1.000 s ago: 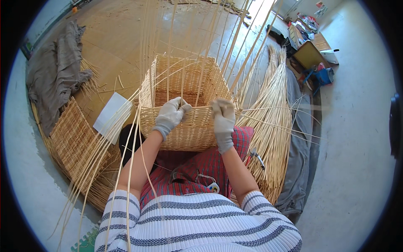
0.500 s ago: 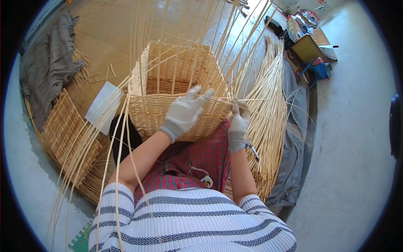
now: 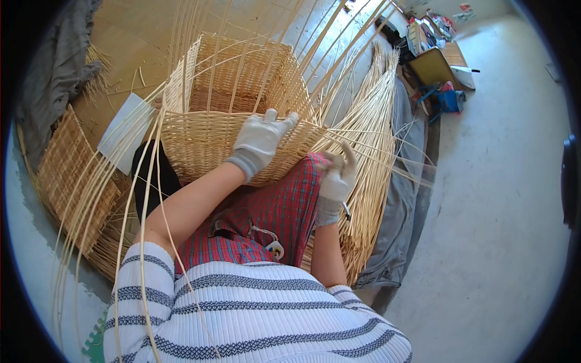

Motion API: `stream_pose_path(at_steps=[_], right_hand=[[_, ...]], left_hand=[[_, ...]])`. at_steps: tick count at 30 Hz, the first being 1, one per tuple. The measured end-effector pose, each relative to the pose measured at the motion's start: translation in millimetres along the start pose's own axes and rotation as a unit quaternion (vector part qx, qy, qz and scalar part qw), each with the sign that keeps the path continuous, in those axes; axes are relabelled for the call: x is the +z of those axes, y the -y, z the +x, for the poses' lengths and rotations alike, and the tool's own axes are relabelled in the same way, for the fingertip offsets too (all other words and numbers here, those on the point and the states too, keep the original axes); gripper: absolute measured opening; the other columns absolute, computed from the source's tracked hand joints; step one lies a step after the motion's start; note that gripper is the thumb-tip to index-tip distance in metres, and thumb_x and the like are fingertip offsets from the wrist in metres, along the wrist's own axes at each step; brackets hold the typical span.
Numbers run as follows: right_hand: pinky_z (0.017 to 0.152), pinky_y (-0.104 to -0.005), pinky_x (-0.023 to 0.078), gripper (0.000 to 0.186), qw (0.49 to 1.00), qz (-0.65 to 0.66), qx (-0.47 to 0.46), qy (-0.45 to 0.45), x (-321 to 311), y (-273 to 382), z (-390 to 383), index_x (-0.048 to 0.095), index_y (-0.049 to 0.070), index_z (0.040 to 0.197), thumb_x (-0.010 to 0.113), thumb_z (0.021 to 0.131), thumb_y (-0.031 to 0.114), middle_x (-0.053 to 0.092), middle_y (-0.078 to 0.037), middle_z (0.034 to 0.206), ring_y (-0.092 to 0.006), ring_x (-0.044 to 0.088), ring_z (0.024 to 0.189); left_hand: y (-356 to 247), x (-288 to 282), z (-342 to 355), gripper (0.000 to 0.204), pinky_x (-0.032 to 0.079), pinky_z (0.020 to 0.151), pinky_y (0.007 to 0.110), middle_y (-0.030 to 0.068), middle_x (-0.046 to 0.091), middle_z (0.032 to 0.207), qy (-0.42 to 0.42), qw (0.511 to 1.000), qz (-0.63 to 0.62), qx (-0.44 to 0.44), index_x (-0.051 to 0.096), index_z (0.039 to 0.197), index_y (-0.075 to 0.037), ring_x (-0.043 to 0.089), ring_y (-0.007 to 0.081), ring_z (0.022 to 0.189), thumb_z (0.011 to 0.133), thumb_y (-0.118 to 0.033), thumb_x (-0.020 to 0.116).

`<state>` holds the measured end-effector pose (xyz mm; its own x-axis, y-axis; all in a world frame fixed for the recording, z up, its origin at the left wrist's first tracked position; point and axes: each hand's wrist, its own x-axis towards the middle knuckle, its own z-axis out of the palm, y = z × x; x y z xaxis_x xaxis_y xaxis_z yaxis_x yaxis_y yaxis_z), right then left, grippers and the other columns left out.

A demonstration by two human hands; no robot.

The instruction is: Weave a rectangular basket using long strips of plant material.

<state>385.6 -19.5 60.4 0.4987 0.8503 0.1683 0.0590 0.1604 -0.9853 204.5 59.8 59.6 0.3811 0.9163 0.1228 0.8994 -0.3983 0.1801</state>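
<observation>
A half-woven rectangular wicker basket (image 3: pixel 206 136) rests on my lap, with long upright stakes rising from its rim. My left hand (image 3: pixel 260 140), in a white glove, lies flat against the basket's near right wall, fingers spread. My right hand (image 3: pixel 338 176), also gloved, is off the basket at my right thigh, its fingers closed around thin wicker strands (image 3: pixel 387 158) that run out to the right from the basket's corner. A pile of loose wicker rods (image 3: pixel 369 139) lies right beside that hand.
A finished woven panel or basket (image 3: pixel 66 175) lies on the floor at my left, with a white sheet (image 3: pixel 124 130) and a grey cloth (image 3: pixel 51 72) near it. A grey mat (image 3: pixel 402 206) underlies the rods. Boxes and clutter (image 3: pixel 439 60) stand at the far right.
My right hand left the basket rim and dropped to the right, taking hold of strands. My left hand shifted right along the basket wall. The view swung, bringing the basket nearer.
</observation>
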Motion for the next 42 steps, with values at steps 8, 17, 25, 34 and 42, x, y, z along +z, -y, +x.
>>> stream_pose_path(at_steps=[8, 17, 25, 34, 42], right_hand=[[0.072, -0.0289, 0.055, 0.025, 0.910, -0.098, 0.055, 0.399, 102, -27, -56, 0.068, 0.007, 0.122, 0.053, 0.102, 0.003, 0.068, -0.005, 0.089, -0.0140, 0.065, 0.077], [0.068, -0.0433, 0.056, 0.036, 0.783, -0.235, -0.299, 0.493, 224, 39, -117, 0.067, 0.016, 0.125, 0.069, 0.090, 0.022, 0.069, -0.014, 0.088, -0.0339, 0.069, 0.078], [0.068, -0.0421, 0.056, 0.034, 0.784, -0.224, -0.312, 0.487, 270, 69, -132, 0.065, 0.016, 0.121, 0.070, 0.088, 0.022, 0.069, -0.012, 0.089, -0.0325, 0.069, 0.082], [0.067, -0.0452, 0.053, 0.017, 0.796, -0.248, -0.237, 0.499, 210, 41, -134, 0.064, 0.009, 0.091, 0.070, 0.090, 0.024, 0.063, -0.013, 0.081, -0.0343, 0.066, 0.079], [0.065, -0.0287, 0.052, 0.016, 0.899, -0.033, 0.187, 0.394, 151, 7, -66, 0.065, 0.007, 0.108, 0.057, 0.103, 0.020, 0.065, -0.004, 0.086, -0.0165, 0.065, 0.078]], left_hand=[[158, 48, -121, 0.015, 0.050, 0.055, 0.028, 0.0032, 0.064, 0.078, -0.392, 0.626, -0.595, -0.315, 0.070, 0.104, 0.000, 0.059, 0.0140, 0.062, 0.096, -0.013, 0.071], [179, 26, -153, 0.036, 0.054, 0.067, 0.030, 0.0049, 0.070, 0.083, -0.309, 0.782, -0.465, -0.278, 0.070, 0.102, 0.001, 0.067, 0.0138, 0.077, 0.094, -0.033, 0.073], [202, 42, -154, 0.040, 0.050, 0.099, 0.033, 0.0157, 0.068, 0.121, -0.276, 0.350, -0.895, 0.001, 0.062, 0.130, 0.000, 0.063, 0.0195, 0.115, 0.094, -0.017, 0.070], [254, -32, -100, 0.064, 0.047, 0.095, 0.024, -0.0016, 0.058, 0.113, -0.042, 0.653, -0.755, -0.027, 0.051, 0.141, -0.008, 0.055, 0.0098, 0.103, 0.085, -0.015, 0.081], [275, -7, -64, 0.050, 0.044, 0.077, 0.019, -0.0069, 0.047, 0.096, 0.061, 0.766, -0.639, 0.015, 0.055, 0.125, -0.013, 0.046, 0.0043, 0.087, 0.082, 0.006, 0.074]])
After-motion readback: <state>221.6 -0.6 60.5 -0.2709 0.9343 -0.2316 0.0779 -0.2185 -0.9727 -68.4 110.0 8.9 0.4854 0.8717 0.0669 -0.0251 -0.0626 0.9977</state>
